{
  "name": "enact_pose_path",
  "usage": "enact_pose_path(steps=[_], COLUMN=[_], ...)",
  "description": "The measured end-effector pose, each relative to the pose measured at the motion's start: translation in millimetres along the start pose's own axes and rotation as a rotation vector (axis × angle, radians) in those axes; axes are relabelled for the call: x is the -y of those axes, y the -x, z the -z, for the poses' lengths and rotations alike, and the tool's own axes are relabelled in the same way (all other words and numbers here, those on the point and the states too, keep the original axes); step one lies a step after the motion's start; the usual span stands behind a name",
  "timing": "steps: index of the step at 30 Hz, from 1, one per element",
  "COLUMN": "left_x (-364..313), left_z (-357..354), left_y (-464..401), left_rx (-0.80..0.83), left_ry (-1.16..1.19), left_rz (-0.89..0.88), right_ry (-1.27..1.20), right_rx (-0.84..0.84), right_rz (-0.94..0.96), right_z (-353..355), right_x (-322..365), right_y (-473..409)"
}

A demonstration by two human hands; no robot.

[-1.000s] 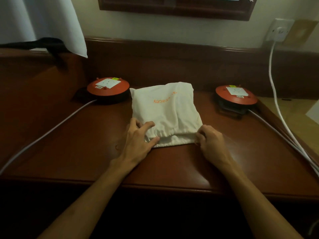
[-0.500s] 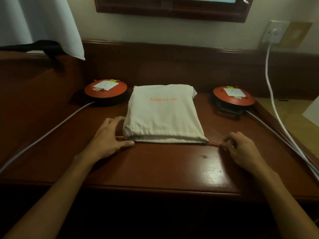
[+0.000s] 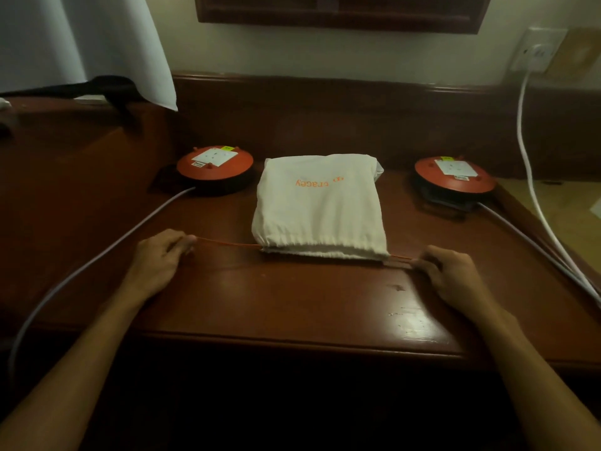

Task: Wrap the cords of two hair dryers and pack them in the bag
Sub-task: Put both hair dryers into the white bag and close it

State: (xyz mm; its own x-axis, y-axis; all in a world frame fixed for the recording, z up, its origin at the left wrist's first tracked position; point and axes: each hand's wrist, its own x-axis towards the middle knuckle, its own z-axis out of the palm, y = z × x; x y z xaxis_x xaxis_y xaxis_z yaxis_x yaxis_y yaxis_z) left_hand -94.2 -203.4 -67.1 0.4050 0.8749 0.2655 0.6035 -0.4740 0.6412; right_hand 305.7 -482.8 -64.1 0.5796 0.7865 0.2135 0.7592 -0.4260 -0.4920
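Dark polished wooden desk point(image 3: 292, 307) against a pale wall, dim light. Two orange cord reels sit at the back: one left point(image 3: 214, 162), one right point(image 3: 455, 174), each trailing a grey cable off the near edge. A white cable point(image 3: 528, 177) runs up to a wall socket point(image 3: 538, 50).

My left hand point(image 3: 161, 260) is clenched on the orange drawstring point(image 3: 227, 244), pinched at the fingertips. My right hand point(image 3: 450, 275) is pinching the drawstring's other end just beside the bag's corner.

The white cloth bag point(image 3: 320, 205) lies flat between the reels, mouth gathered toward me, orange lettering on top, string taut on both sides.
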Motion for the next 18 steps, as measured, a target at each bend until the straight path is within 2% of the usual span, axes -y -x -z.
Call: enact_pose_path(steps=[2, 4, 7, 9, 11, 13, 15, 18], left_x=[9, 9, -4, -22, -49, -81, -108, -121], left_z=[6, 10, 8, 1, -14, -34, -56, -82], left_y=[1, 2, 3, 3, 6, 10, 13, 10], left_rx=[-0.146, -0.215, -0.132, -0.11, -0.064, 0.098, 0.286, 0.308], left_ry=[-0.128, -0.289, -0.397, -0.388, -0.315, -0.216, -0.225, -0.345], left_rz=[0.06, 0.118, 0.191, 0.123, -0.014, -0.091, -0.061, -0.089], right_ry=[0.018, 0.011, 0.119, 0.169, 0.075, -0.023, 0.032, 0.145], right_rx=[-0.034, -0.062, -0.034, -0.043, -0.065, 0.028, 0.127, 0.031], right_rz=[-0.033, -0.097, -0.14, -0.101, -0.028, -0.003, -0.024, -0.023], right_z=[7, 11, 13, 11, 3, -9, -26, -47], right_x=[-9, -17, -10, 7, 31, 56, 73, 80], right_y=[1, 1, -1, -4, -5, -8, -11, -13])
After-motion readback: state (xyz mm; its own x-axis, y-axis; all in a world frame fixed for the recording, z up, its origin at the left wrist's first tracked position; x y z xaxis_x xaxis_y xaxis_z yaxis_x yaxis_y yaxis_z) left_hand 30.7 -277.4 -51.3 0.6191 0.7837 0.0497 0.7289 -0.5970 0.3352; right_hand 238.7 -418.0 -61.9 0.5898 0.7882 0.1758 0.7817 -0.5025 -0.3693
